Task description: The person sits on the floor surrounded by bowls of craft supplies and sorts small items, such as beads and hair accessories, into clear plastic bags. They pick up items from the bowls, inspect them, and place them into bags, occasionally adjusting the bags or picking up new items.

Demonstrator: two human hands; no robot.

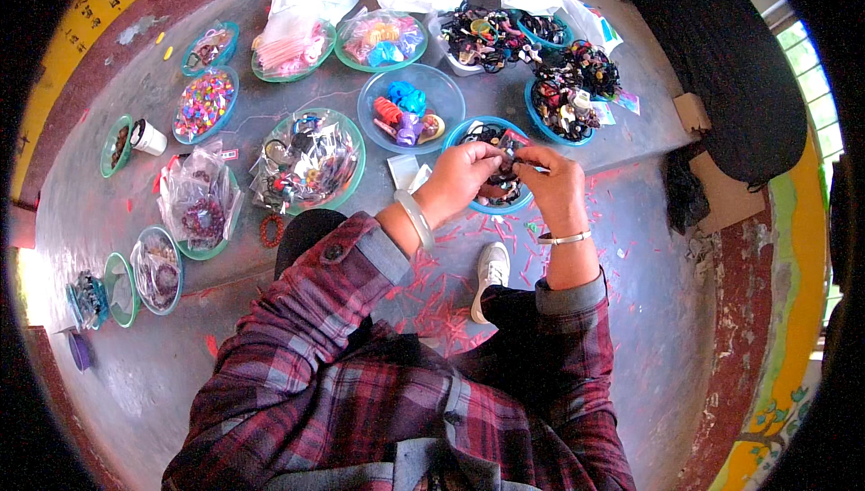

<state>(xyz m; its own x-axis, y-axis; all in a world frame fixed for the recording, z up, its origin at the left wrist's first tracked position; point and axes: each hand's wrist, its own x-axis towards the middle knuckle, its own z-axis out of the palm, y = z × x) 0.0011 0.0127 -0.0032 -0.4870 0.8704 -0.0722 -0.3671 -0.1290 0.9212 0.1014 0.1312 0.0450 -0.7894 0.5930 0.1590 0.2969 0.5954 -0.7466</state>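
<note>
My left hand (458,182), with a pale bangle at its wrist, pinches a small dark piece (507,165) between thumb and fingers. From the other side, my right hand (557,192) closes on the same piece; its exact kind is too small to tell. Both hands are raised over a blue basin (496,210) of black band-like items, and they partly hide it. Just left of my left hand lies a small white packet (407,173). Behind the hands, a clear blue basin (369,122) holds blue, red and purple scrunchie-like pieces.
Around me on the grey floor (649,311) stand several basins, including one of wrapped accessories (353,186) and one of colourful small pieces (236,99). Black hair ties (577,104) heap up at the right. Red scraps (432,297) litter the floor near my shoe (492,270).
</note>
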